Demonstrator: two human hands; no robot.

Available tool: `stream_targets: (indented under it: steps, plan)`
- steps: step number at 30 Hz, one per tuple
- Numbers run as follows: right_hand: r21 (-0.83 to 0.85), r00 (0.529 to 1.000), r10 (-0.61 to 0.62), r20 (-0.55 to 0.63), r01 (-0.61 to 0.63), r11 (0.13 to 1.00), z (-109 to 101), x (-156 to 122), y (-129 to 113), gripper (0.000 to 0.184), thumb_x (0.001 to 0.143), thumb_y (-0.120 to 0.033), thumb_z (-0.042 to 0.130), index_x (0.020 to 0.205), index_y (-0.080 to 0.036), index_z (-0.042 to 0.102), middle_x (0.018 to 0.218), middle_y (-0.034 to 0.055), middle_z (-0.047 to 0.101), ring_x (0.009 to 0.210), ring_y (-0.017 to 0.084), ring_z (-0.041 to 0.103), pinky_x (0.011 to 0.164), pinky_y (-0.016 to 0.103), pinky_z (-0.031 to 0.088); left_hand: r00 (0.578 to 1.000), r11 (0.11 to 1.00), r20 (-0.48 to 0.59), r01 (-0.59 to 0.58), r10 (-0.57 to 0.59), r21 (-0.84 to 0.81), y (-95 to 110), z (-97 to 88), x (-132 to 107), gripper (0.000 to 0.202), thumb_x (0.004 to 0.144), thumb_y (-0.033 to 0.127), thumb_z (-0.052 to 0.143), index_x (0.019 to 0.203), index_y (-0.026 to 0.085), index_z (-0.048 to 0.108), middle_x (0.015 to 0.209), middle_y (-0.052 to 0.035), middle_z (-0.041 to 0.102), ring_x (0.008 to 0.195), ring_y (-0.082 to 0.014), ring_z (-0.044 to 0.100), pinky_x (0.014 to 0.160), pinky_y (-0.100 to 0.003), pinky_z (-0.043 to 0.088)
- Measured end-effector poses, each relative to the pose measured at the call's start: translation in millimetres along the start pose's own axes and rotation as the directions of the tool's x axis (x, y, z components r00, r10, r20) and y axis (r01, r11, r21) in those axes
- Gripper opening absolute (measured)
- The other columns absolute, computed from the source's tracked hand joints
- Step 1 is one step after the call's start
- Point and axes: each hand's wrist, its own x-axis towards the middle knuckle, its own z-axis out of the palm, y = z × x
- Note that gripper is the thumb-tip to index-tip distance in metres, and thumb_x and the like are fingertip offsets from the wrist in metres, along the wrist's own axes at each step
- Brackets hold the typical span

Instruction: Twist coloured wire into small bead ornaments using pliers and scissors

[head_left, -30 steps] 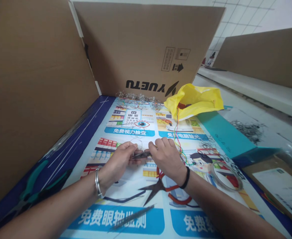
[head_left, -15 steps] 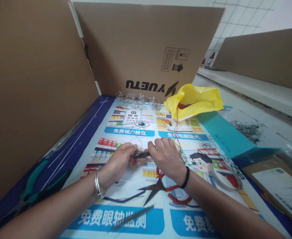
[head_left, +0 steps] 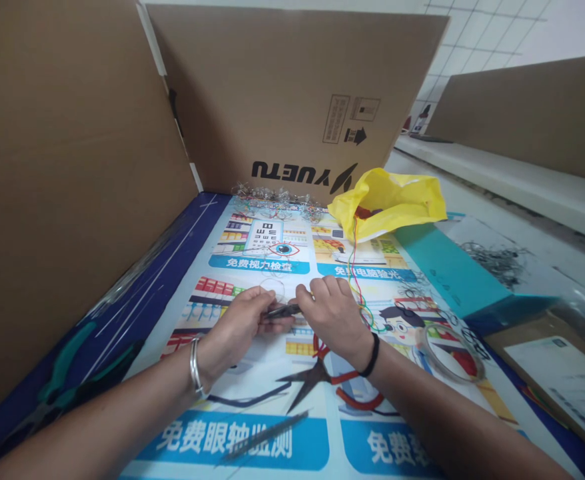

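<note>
Over the middle of the printed sheet my two hands nearly meet. My right hand (head_left: pixel 332 317) is wrapped round dark pliers (head_left: pixel 283 311), whose jaws point left into my other hand. Fingers of my left hand (head_left: pixel 240 323) are pinched at the jaw tips, on a thin wire (head_left: pixel 272 283) that curves up in a faint loop. The wire's end inside the fingers is hidden. Just below my hands, scissors (head_left: pixel 312 380) with red handles lie open on the sheet. A bundle of thin straight wires (head_left: pixel 267 437) lies nearer to me.
Cardboard panels (head_left: pixel 272 87) stand at the back and left. A yellow bag (head_left: pixel 392 207) with coloured cords sits behind my right hand. Tangled wire pieces (head_left: pixel 282 203) line the back. Tape (head_left: pixel 455 353) and a teal folder (head_left: pixel 452 273) are at right, green-handled pliers (head_left: pixel 65 373) at left.
Almost nothing differs. Both hands hold the same place, and the pliers shift only very slightly between them.
</note>
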Motion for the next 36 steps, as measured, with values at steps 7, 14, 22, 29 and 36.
stream_targets:
  steps: [7,14,22,29,36]
  plan:
    - [-0.015,1.000,-0.003,0.009,0.003,1.000,3.0,-0.8,0.2,0.008,0.086,-0.020,0.050,0.087,-0.019,0.057,0.074,0.0047,0.050,0.073,0.020,0.038,0.064,0.035,0.021,1.000,1.000,0.003,-0.008,0.008,0.007,1.9,1.9,-1.4,0.028,0.072,0.034,0.066,0.066,0.018,0.044,0.061,0.0034,0.053,0.052,-0.0110,0.056,0.058,-0.028,0.048]
    - [0.024,1.000,0.009,-0.004,-0.009,1.000,2.7,-0.2,0.8,0.012,0.086,-0.018,0.048,0.078,-0.019,0.057,0.070,0.0051,0.050,0.071,0.019,0.038,0.063,0.033,0.020,0.998,0.994,-0.018,-0.065,0.067,0.088,0.9,0.4,-0.6,0.026,0.074,0.037,0.063,0.068,0.019,0.044,0.065,0.0016,0.059,0.060,-0.0136,0.060,0.061,-0.029,0.049]
    - [0.125,0.962,0.059,0.265,-0.095,0.988,1.1,0.8,-5.5,0.010,0.082,-0.015,0.050,0.076,-0.018,0.057,0.073,0.0067,0.056,0.069,0.019,0.048,0.060,0.031,0.024,0.977,0.927,-0.048,-0.181,0.207,0.327,3.8,-2.7,1.2,0.027,0.074,0.040,0.062,0.067,0.019,0.047,0.074,-0.0024,0.066,0.078,-0.0198,0.063,0.066,-0.030,0.049]
    - [0.159,0.933,0.086,0.350,-0.150,0.976,7.8,-0.9,-8.4,0.007,0.080,-0.016,0.052,0.080,-0.019,0.058,0.078,0.0066,0.059,0.075,0.021,0.053,0.062,0.031,0.031,0.984,0.926,-0.057,-0.138,0.169,0.350,7.8,-1.9,0.1,0.025,0.075,0.039,0.060,0.067,0.020,0.045,0.076,-0.0033,0.068,0.084,-0.0216,0.065,0.068,-0.030,0.048]
    - [0.201,0.912,0.082,0.402,-0.175,0.964,7.8,-0.8,-9.5,0.006,0.078,-0.021,0.056,0.081,-0.019,0.060,0.078,0.0054,0.062,0.074,0.020,0.057,0.061,0.030,0.035,0.976,0.901,-0.003,-0.202,0.219,0.383,8.6,-3.4,0.6,0.025,0.077,0.038,0.058,0.067,0.019,0.045,0.077,-0.0035,0.069,0.078,-0.0189,0.065,0.068,-0.029,0.048]
